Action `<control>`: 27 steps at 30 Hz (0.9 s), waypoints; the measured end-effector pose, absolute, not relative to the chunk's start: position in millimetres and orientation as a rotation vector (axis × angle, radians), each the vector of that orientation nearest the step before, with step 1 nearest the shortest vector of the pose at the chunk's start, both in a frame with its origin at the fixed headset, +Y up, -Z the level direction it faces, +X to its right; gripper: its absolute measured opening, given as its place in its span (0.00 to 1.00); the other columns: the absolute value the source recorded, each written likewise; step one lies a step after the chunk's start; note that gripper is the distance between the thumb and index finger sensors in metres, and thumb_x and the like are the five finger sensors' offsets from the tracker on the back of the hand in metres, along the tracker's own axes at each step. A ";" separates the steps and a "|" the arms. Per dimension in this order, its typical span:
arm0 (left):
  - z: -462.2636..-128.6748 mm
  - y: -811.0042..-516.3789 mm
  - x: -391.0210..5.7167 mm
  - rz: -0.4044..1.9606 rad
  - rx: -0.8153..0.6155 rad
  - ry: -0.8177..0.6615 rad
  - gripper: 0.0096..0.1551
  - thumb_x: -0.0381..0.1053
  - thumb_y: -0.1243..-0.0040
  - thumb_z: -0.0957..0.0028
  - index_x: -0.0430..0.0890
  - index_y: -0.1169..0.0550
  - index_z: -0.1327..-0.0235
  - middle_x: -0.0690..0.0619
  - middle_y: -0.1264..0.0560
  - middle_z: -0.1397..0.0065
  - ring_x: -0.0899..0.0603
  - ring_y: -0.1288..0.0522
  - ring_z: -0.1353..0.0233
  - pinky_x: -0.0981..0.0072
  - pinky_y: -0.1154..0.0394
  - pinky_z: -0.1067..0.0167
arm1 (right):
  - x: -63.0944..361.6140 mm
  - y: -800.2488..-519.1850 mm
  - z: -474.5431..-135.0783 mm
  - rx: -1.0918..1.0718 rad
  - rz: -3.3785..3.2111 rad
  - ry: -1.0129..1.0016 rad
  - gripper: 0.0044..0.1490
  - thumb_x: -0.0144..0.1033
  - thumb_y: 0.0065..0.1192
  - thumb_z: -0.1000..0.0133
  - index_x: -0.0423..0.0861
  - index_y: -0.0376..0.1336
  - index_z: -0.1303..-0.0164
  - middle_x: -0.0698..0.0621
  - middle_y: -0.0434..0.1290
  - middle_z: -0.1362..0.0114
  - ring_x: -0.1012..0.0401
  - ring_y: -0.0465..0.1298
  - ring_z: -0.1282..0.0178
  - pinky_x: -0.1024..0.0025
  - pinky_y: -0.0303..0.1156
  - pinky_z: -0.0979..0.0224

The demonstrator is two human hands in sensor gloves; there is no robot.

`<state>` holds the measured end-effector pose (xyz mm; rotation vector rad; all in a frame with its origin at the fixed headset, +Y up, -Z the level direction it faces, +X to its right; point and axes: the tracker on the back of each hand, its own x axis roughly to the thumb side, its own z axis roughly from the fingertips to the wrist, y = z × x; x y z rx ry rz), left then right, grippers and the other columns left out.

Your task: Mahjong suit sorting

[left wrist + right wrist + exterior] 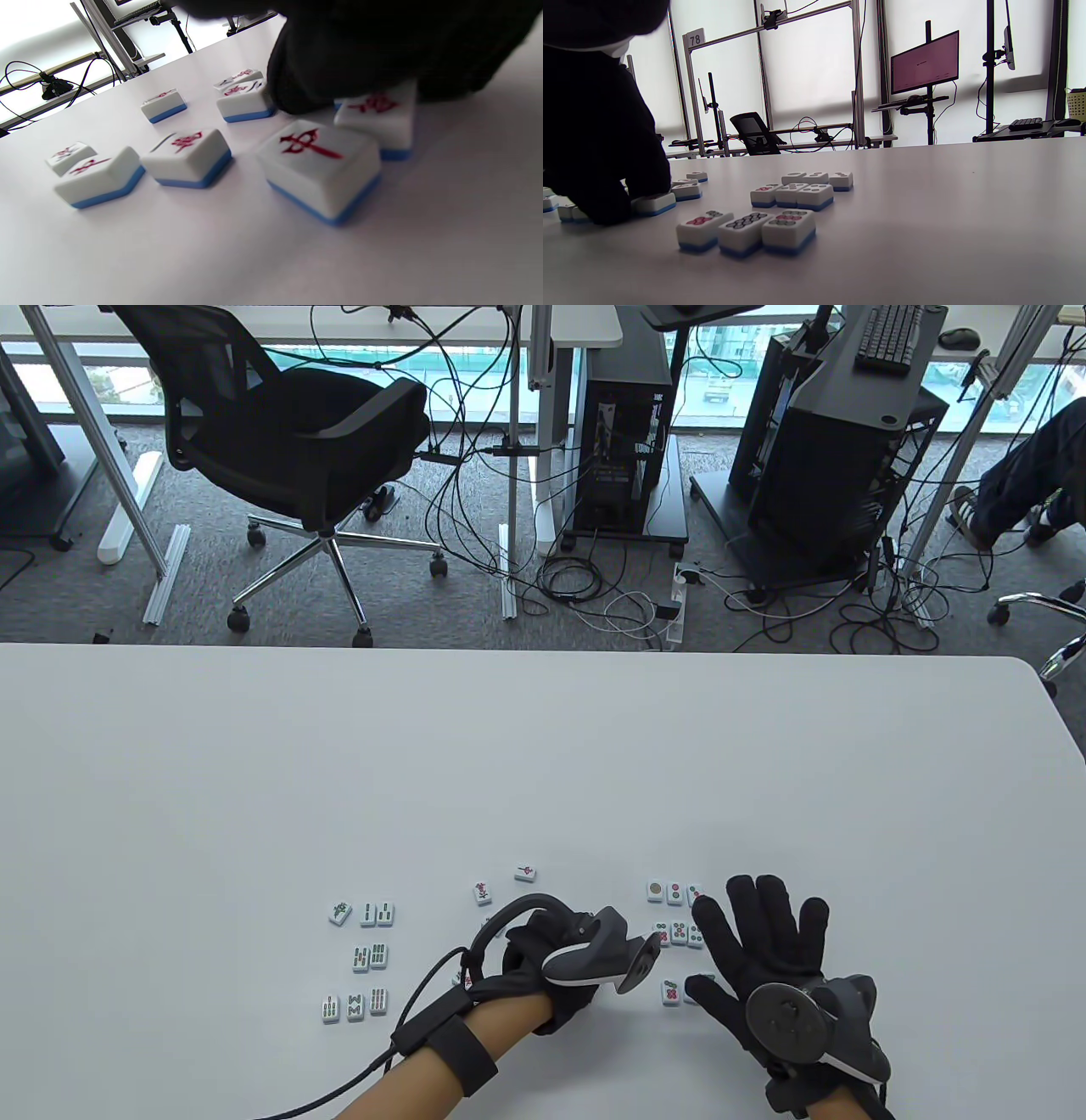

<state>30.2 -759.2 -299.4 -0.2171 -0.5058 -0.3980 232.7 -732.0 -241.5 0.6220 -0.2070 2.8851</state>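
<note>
White mahjong tiles with blue backs lie face up in three groups on the white table. The bamboo tiles form short rows at the left. The red character tiles lie loose in the middle. My left hand curls down over them, and its fingers pinch the far end of one character tile. The dot tiles stand in three neat rows at the right. My right hand lies spread over them with straight fingers, hiding some; I cannot tell whether it touches them.
A tracker cable trails from my left wrist to the near edge. Beyond the table's far edge are an office chair, floor cables and computer carts. Bare table stretches behind and to both sides of the tiles.
</note>
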 end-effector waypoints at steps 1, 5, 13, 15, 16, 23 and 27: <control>-299.4 -758.0 30.1 -0.391 -0.215 -0.514 0.36 0.68 0.31 0.67 0.40 0.14 0.60 0.67 0.16 0.82 0.56 0.21 0.85 0.62 0.20 0.77 | 232.7 -731.8 -241.5 0.622 2.885 -0.206 0.50 0.65 0.45 0.42 0.62 0.30 0.17 0.46 0.29 0.12 0.45 0.25 0.16 0.31 0.24 0.23; -297.3 -738.8 19.0 -0.336 -0.133 -0.555 0.36 0.67 0.30 0.68 0.41 0.15 0.59 0.67 0.16 0.81 0.56 0.20 0.85 0.62 0.20 0.76 | 233.0 -731.4 -241.6 0.620 2.880 -0.209 0.50 0.65 0.45 0.42 0.62 0.30 0.17 0.46 0.29 0.12 0.45 0.25 0.16 0.31 0.24 0.23; -298.5 -692.8 -55.4 -0.354 0.027 -0.621 0.35 0.65 0.28 0.70 0.44 0.16 0.55 0.66 0.15 0.78 0.55 0.19 0.82 0.62 0.20 0.71 | 233.1 -731.4 -241.5 0.619 2.886 -0.210 0.50 0.65 0.45 0.42 0.62 0.30 0.17 0.46 0.29 0.12 0.45 0.25 0.16 0.31 0.24 0.23; -298.3 -688.8 -83.3 -0.437 0.069 -0.580 0.35 0.65 0.28 0.70 0.45 0.16 0.55 0.67 0.15 0.78 0.55 0.19 0.81 0.62 0.19 0.71 | 233.2 -731.3 -241.4 0.617 2.889 -0.210 0.50 0.65 0.45 0.42 0.62 0.30 0.17 0.46 0.29 0.12 0.45 0.25 0.16 0.31 0.24 0.23; -298.5 -688.6 -94.7 -0.458 0.070 -0.568 0.34 0.65 0.28 0.70 0.45 0.16 0.54 0.67 0.15 0.78 0.55 0.19 0.81 0.62 0.19 0.71 | 233.2 -731.3 -241.4 0.617 2.890 -0.211 0.50 0.65 0.45 0.42 0.62 0.30 0.17 0.46 0.29 0.12 0.45 0.25 0.16 0.31 0.24 0.23; -293.2 -710.6 -188.0 -0.473 -0.049 -0.363 0.34 0.64 0.28 0.70 0.46 0.16 0.54 0.67 0.15 0.77 0.55 0.19 0.81 0.62 0.19 0.70 | 231.9 -731.5 -241.0 0.623 2.900 -0.212 0.50 0.65 0.45 0.42 0.62 0.30 0.17 0.46 0.28 0.12 0.45 0.25 0.16 0.31 0.24 0.23; -288.5 -727.1 -215.2 -0.437 -0.127 -0.313 0.34 0.64 0.28 0.70 0.46 0.16 0.54 0.67 0.15 0.77 0.55 0.19 0.81 0.62 0.19 0.70 | 231.5 -732.2 -240.9 0.623 2.912 -0.207 0.50 0.65 0.44 0.42 0.62 0.30 0.17 0.46 0.29 0.12 0.45 0.25 0.16 0.31 0.25 0.23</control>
